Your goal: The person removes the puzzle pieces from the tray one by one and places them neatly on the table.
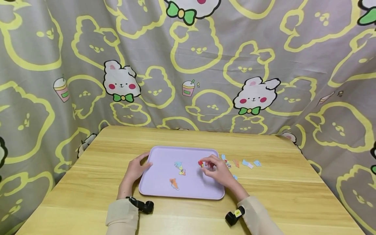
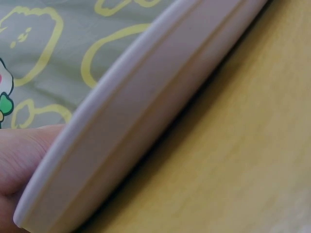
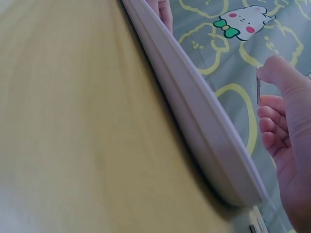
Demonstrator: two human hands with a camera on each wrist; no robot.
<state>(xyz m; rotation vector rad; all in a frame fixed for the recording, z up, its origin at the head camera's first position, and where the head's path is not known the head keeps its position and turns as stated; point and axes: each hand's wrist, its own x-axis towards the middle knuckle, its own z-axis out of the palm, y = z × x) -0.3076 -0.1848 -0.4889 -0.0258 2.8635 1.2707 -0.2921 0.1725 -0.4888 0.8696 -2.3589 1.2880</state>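
On the table lies a lilac tray [image 1: 164, 156]. My left hand [image 1: 136, 168] holds its left edge, the thumb over the rim; in the left wrist view the tray's side [image 2: 116, 111] hides most of that hand. My right hand [image 1: 215, 168] is above the tray's right part and pinches a small red puzzle piece [image 1: 200, 163] between thumb and fingertips. That piece shows edge-on as a thin sliver [image 3: 258, 87] in the right wrist view. Inside the tray are an orange puzzle piece [image 1: 174, 183] and, farther back, blue and yellow puzzle pieces [image 1: 178, 165] close together.
Several loose puzzle pieces lie right of the tray, among them a blue and lilac one [image 1: 247, 164], a blue one [image 1: 257, 163] and an orange one [image 1: 236, 163]. The wooden table [image 1: 276, 192] reaches back to a patterned curtain [image 1: 164, 55].
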